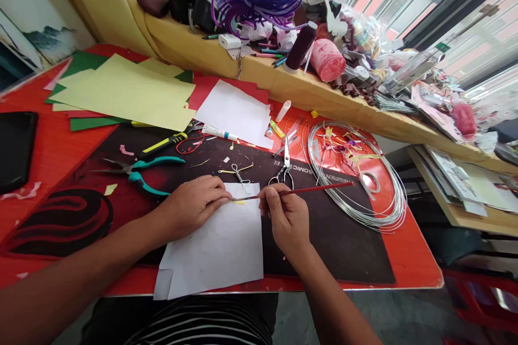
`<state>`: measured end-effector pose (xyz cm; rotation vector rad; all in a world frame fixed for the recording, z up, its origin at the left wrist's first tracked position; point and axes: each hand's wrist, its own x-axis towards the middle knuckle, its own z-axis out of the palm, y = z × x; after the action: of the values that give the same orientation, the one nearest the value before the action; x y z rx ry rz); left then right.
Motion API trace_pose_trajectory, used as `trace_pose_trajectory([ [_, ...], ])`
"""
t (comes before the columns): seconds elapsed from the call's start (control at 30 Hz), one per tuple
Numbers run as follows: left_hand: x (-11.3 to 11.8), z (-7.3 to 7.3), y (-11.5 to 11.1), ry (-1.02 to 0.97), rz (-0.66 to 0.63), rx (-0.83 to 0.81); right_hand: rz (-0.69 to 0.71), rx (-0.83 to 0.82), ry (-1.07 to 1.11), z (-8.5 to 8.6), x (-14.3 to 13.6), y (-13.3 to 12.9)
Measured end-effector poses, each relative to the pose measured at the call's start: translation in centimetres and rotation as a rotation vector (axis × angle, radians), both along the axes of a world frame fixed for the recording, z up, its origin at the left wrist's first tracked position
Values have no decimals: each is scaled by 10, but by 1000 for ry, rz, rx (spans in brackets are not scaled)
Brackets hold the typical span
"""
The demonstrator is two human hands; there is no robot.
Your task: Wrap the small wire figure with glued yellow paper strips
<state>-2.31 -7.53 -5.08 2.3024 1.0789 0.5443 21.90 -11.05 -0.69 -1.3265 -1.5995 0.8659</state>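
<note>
My right hand (285,215) is closed around a thin brush (324,187) with a reddish-brown handle, its tip pointing left. That tip meets a small yellow piece (239,202), perhaps paper, on a white sheet (218,259). At the piece's left end, the fingers of my left hand (198,205) are pressed together on it; the fingertips hide part of it. Just beyond the sheet lies a small twisted-wire figure (240,177) with a yellowish strip. Scissors (286,167) rest beyond my right hand, and teal-handled pliers (149,167) lie left of my left hand.
A large coil of silver wire (394,202) lies on the right. Yellow sheets (129,89) and white paper (230,108) are stacked behind. Yellow-black pliers (165,143), a glue tube (219,132) and scraps sit on the dark mat (340,248). The ledge holds purple pipe cleaners (259,2).
</note>
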Motion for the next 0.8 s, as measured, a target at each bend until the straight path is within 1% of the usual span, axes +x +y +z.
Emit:
trace_pose_trajectory([
  [0.23,0,1,-1,9,8,-3,35,-8,7,3,0,-2],
  [0.43,-1,-2,0,-19,1,24,-5,-4,74,2,5,-1],
  [0.57,-3,2,0,-78,-22,69,-19,11,100,2,7,1],
  [0.67,-2,6,-5,-112,-116,183,-20,8,101,1,7,2],
  [0.73,2,6,-9,-75,-181,305,-19,3,97,0,6,2],
  [0.8,6,4,-12,-6,-212,422,-19,1,96,0,6,2],
])
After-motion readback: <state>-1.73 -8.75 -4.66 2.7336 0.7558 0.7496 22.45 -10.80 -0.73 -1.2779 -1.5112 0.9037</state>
